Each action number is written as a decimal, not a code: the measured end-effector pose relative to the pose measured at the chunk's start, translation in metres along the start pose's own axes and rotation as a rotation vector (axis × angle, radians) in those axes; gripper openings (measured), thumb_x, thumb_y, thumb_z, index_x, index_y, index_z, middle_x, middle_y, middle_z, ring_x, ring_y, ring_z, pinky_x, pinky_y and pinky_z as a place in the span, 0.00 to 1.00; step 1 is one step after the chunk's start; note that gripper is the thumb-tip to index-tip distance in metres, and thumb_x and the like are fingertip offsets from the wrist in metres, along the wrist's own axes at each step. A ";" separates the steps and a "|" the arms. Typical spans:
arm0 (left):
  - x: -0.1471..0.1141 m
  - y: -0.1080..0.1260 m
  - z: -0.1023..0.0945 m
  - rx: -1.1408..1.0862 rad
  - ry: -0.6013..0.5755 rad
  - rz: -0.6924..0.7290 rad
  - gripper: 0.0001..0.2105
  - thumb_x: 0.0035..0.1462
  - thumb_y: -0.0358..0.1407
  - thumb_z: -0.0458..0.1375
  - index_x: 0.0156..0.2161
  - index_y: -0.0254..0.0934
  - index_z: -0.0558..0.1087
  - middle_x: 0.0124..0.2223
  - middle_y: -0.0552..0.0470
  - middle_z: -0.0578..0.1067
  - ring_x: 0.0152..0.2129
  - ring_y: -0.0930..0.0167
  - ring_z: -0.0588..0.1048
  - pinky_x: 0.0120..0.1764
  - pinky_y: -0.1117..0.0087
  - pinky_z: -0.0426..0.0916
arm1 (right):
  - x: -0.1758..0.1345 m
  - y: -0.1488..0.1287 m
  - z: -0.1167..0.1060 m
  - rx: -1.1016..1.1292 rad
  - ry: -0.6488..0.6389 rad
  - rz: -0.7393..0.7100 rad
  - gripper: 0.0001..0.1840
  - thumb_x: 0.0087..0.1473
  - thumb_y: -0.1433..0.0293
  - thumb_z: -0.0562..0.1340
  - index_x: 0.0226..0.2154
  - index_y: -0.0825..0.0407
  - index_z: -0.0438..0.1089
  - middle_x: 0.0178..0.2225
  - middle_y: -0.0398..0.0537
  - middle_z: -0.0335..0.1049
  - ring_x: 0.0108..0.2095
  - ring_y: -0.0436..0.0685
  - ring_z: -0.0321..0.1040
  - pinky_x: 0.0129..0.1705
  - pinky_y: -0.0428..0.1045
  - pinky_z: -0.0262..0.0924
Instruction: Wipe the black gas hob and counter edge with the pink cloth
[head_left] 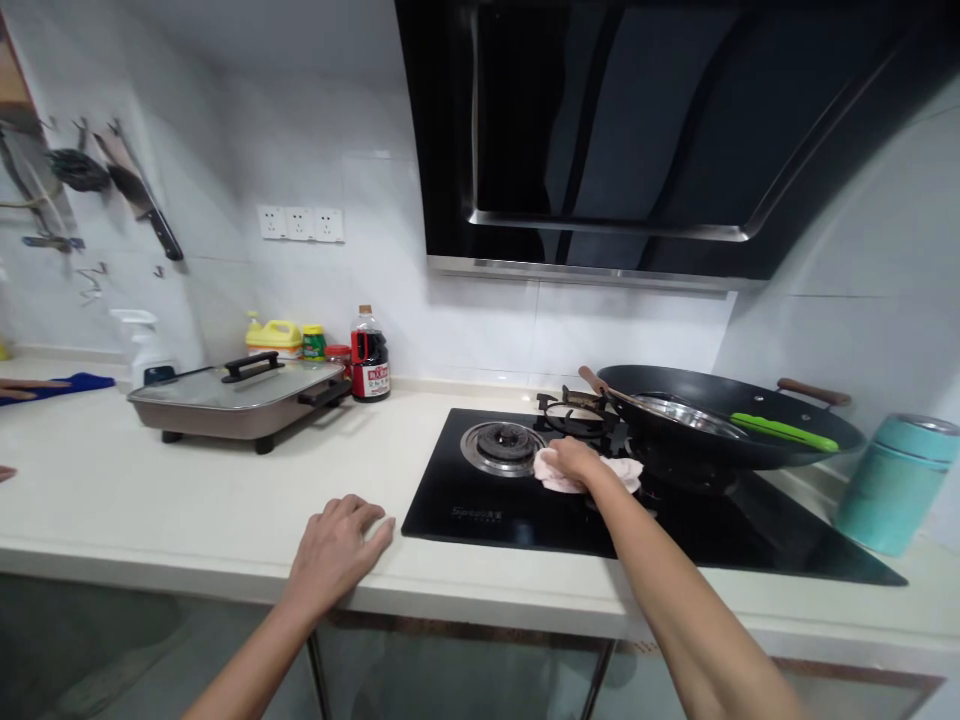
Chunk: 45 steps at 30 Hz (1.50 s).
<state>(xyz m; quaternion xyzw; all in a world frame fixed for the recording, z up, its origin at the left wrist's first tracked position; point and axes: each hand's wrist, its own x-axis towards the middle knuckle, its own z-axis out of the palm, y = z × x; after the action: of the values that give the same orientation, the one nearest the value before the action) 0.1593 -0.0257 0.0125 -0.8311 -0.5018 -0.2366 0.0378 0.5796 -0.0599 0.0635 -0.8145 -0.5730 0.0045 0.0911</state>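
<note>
My right hand presses a pale pink cloth onto the black glass gas stove, its fingers closed over the cloth. Just left of it is a bare round burner. A black pan support stands behind, near the back of the stove. My left hand rests on the white countertop beside the stove's left corner. It holds nothing, and its thumb is apart from the fingers.
A wok with a green-handled utensil sits on the right burner, beside a turquoise flask. Leftward are a lidded electric pan and a sauce bottle. Another person's hand touches a blue cloth. A range hood hangs above.
</note>
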 end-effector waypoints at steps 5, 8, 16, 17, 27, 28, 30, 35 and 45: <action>0.000 0.000 0.001 -0.012 0.013 -0.004 0.18 0.64 0.49 0.51 0.40 0.46 0.82 0.47 0.49 0.80 0.47 0.59 0.74 0.47 0.60 0.64 | -0.019 -0.085 0.008 0.042 -0.030 -0.113 0.22 0.67 0.56 0.53 0.51 0.47 0.76 0.57 0.58 0.72 0.54 0.65 0.70 0.52 0.56 0.61; 0.001 -0.002 0.002 -0.011 0.038 -0.003 0.18 0.64 0.48 0.51 0.39 0.45 0.82 0.46 0.48 0.80 0.47 0.59 0.74 0.47 0.60 0.65 | -0.041 -0.143 0.017 0.068 0.005 -0.152 0.26 0.67 0.55 0.50 0.56 0.48 0.73 0.61 0.61 0.66 0.59 0.70 0.65 0.55 0.62 0.60; 0.000 -0.005 0.002 -0.013 0.035 0.018 0.19 0.65 0.47 0.49 0.38 0.43 0.81 0.46 0.47 0.81 0.47 0.59 0.74 0.48 0.59 0.65 | -0.100 -0.203 0.023 0.089 -0.059 -0.416 0.33 0.56 0.53 0.63 0.62 0.42 0.67 0.66 0.55 0.62 0.61 0.69 0.63 0.58 0.61 0.60; -0.001 -0.006 0.002 -0.024 0.036 0.019 0.19 0.65 0.47 0.49 0.38 0.43 0.81 0.46 0.47 0.81 0.47 0.59 0.74 0.48 0.59 0.65 | -0.102 -0.189 0.019 0.080 -0.064 -0.419 0.31 0.56 0.54 0.63 0.62 0.42 0.68 0.64 0.54 0.65 0.59 0.67 0.66 0.57 0.60 0.61; -0.006 -0.001 0.005 -0.018 0.068 0.026 0.18 0.67 0.45 0.51 0.41 0.41 0.82 0.47 0.46 0.80 0.47 0.59 0.74 0.50 0.59 0.64 | -0.112 -0.043 0.011 0.003 0.053 -0.164 0.32 0.64 0.56 0.56 0.65 0.52 0.66 0.69 0.61 0.57 0.65 0.69 0.58 0.63 0.59 0.54; -0.006 0.000 0.004 -0.015 0.065 0.022 0.19 0.67 0.46 0.50 0.41 0.42 0.83 0.47 0.45 0.80 0.47 0.59 0.74 0.49 0.59 0.64 | -0.112 -0.048 0.016 0.018 0.092 -0.148 0.30 0.65 0.56 0.54 0.64 0.53 0.66 0.68 0.60 0.58 0.64 0.68 0.59 0.62 0.58 0.54; -0.006 0.002 0.004 -0.013 0.061 0.012 0.20 0.68 0.46 0.49 0.42 0.42 0.83 0.47 0.45 0.80 0.47 0.58 0.74 0.49 0.59 0.64 | -0.111 -0.071 0.026 0.048 0.146 -0.127 0.28 0.67 0.58 0.52 0.63 0.52 0.67 0.65 0.59 0.62 0.61 0.68 0.61 0.60 0.60 0.55; -0.002 -0.006 0.004 -0.083 0.054 -0.048 0.22 0.70 0.48 0.46 0.44 0.42 0.82 0.49 0.46 0.81 0.50 0.59 0.74 0.52 0.60 0.64 | -0.122 -0.169 0.047 0.099 0.149 -0.262 0.28 0.64 0.54 0.57 0.63 0.42 0.66 0.64 0.52 0.65 0.59 0.69 0.60 0.56 0.61 0.56; 0.003 -0.017 0.006 -0.083 0.045 -0.127 0.22 0.69 0.48 0.46 0.44 0.42 0.82 0.51 0.44 0.82 0.53 0.57 0.74 0.54 0.56 0.62 | -0.157 -0.176 0.068 0.110 0.302 -0.469 0.21 0.59 0.57 0.65 0.53 0.45 0.72 0.56 0.51 0.70 0.51 0.65 0.63 0.52 0.60 0.57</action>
<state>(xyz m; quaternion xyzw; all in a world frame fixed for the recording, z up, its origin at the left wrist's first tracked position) 0.1481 -0.0131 0.0054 -0.7930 -0.5422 -0.2778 -0.0004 0.3543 -0.1393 0.0081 -0.6450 -0.7247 -0.1069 0.2178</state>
